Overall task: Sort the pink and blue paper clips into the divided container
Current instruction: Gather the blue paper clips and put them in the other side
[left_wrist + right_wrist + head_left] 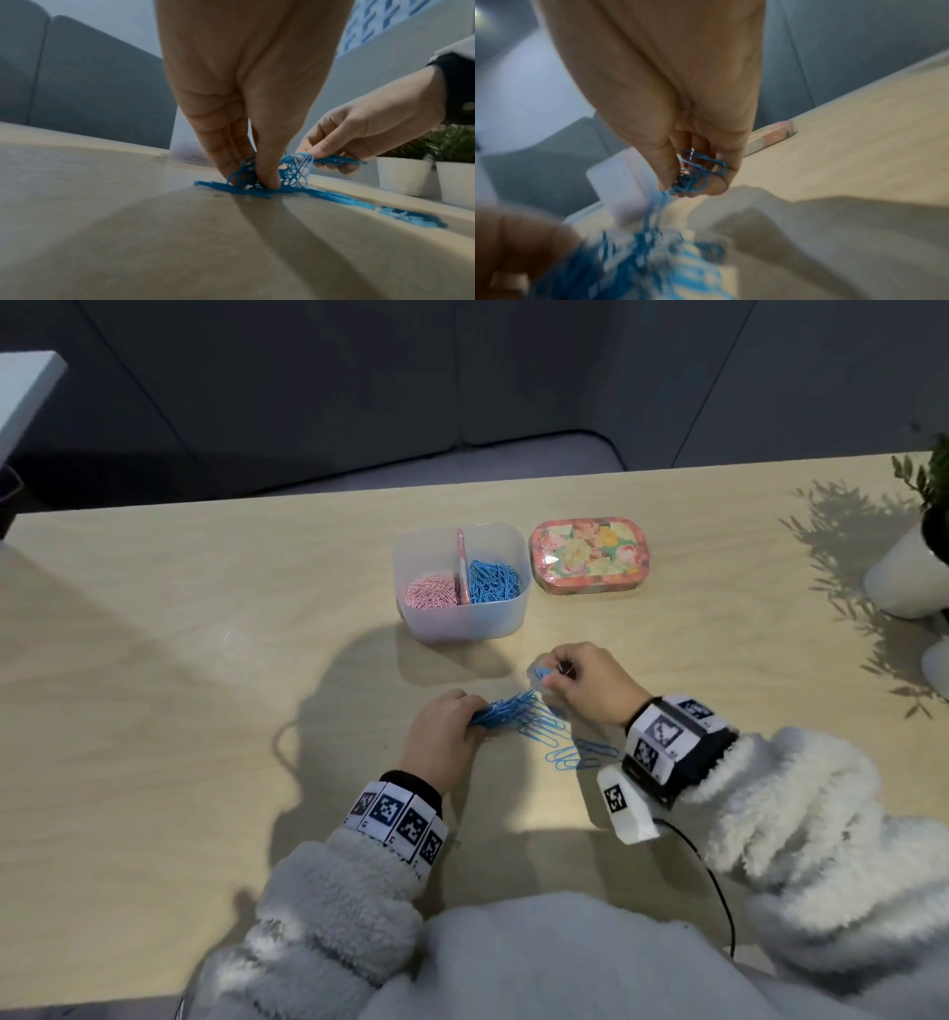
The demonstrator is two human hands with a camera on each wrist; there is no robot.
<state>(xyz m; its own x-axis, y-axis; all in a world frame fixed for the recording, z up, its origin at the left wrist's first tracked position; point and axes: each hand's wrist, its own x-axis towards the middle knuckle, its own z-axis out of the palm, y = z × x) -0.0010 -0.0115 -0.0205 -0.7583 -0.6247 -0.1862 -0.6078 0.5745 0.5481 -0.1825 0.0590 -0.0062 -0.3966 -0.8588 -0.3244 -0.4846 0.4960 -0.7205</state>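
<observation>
Head view: left hand (440,737) pinches a tangle of blue clips (506,707) down on the table (205,660) | right hand (585,677) grips a few, lifted | container (464,618) just beyond | risk: snagged clips drag along, scattering off the pile

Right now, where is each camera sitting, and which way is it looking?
Head: on the head, facing down at the table, box, both hands, fluffy sleeves.
Left wrist: low, looking along the left hand pinching blue clips.
Right wrist: looking along the right hand holding clips; blurry.
All views share the blue clips.
</observation>
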